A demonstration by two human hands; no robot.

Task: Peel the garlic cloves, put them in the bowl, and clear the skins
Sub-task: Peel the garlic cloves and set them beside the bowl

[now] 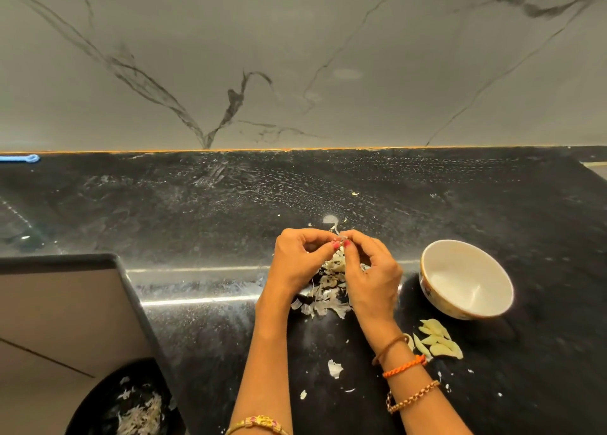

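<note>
Both grips – your left hand [297,257] and right hand [371,270] – are pinching one garlic clove [341,241] above the skins [328,296]; if slipping, it is falling among them, not the bowl [427,272].

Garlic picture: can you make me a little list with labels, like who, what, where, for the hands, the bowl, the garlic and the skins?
left hand: pinches a garlic clove at the fingertips
right hand: pinches the same clove, a strip of skin sticking up
bowl: white inside, on the black counter, looks empty
peeled cloves: small heap on the counter near the bowl, not in it
skins: pile under the hands, a few loose bits nearer the person
bin: dark, lower left, holds more skins
</note>
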